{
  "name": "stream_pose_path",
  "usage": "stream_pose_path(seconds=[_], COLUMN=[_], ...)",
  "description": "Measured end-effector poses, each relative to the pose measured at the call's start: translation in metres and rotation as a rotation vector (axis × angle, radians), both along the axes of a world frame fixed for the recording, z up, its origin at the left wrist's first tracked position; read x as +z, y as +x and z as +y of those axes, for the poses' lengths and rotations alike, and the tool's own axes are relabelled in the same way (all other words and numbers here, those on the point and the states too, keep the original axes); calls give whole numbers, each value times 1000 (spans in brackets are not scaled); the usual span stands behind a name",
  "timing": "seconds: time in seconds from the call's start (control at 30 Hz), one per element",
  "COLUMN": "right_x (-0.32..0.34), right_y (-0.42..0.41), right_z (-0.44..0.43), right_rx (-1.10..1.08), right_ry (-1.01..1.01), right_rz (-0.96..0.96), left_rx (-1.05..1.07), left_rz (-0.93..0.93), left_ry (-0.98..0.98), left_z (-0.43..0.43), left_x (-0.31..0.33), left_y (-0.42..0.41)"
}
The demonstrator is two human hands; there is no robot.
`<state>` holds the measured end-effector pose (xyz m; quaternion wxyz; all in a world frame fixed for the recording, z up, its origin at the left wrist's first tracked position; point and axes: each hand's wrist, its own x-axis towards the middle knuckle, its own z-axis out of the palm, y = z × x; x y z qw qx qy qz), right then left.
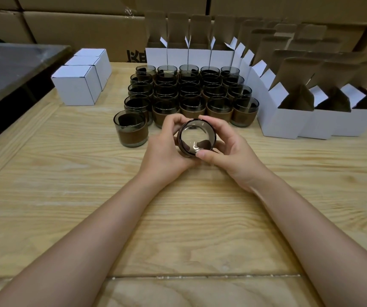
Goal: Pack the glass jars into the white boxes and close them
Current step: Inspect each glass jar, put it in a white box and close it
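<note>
Wooden table (71,196), glass jar (197,138) between left hand (164,151), right hand (230,151)

Wooden table (67,218), brown cartons (78,25) behind, glossy sheet (7,63) left.

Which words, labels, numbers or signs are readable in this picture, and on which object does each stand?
Brown carton behind the table: black print, partly hidden by the open white boxes; not readable.
Closed white boxes: no text seen.
Glass jars, also the held jar: no text seen.
</note>
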<state>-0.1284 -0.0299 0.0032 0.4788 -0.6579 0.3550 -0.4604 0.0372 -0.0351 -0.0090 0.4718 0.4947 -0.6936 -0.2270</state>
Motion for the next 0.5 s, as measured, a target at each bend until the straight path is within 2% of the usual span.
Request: stream_pose_path(seconds=[0.1, 0.33, 0.5], right_x=[-3, -4, -4], right_y=[3, 17, 22], right_z=[1, 8, 10], right_rx=[-57, -345, -476], right_ry=[-54, -151, -157], right_rz=[55, 197, 160], left_rx=[17, -9, -54], left_rz=[-49, -166, -231], left_ry=[-2, -40, -125], left_z=[1, 4, 7], left_x=[0, -3, -2], left_y=[0, -4, -8])
